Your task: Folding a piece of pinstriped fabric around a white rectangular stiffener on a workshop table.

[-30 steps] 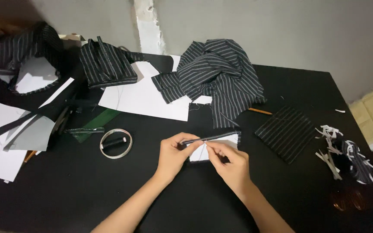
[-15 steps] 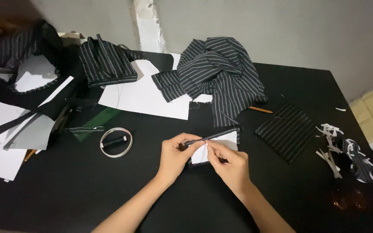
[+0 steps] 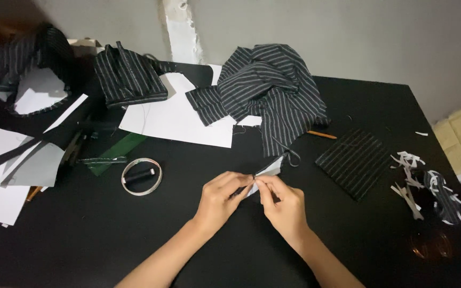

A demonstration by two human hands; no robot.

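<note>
Both my hands meet over the middle of a black table [image 3: 81, 240]. My left hand [image 3: 221, 200] and my right hand [image 3: 284, 205] pinch a small folded piece [image 3: 269, 169] of white paper and dark striped fabric between their fingertips. The piece is lifted and tilted, its far end pointing up and right toward a pile of black pinstriped cloth [image 3: 273, 93]. Most of the piece is hidden by my fingers.
A flat striped fabric square [image 3: 354, 162] lies right of my hands, with paper and fabric scraps [image 3: 428, 186] beyond it. A coiled tape ring [image 3: 141, 176] holding a black spool lies left. White paper sheets [image 3: 177, 117], folded striped cloth [image 3: 129, 77], and a pencil [image 3: 322, 135] sit further back.
The small piece was lying flat and wide between my hands; now it is folded narrower and tilted upward, with my fingertips drawn closer together.
</note>
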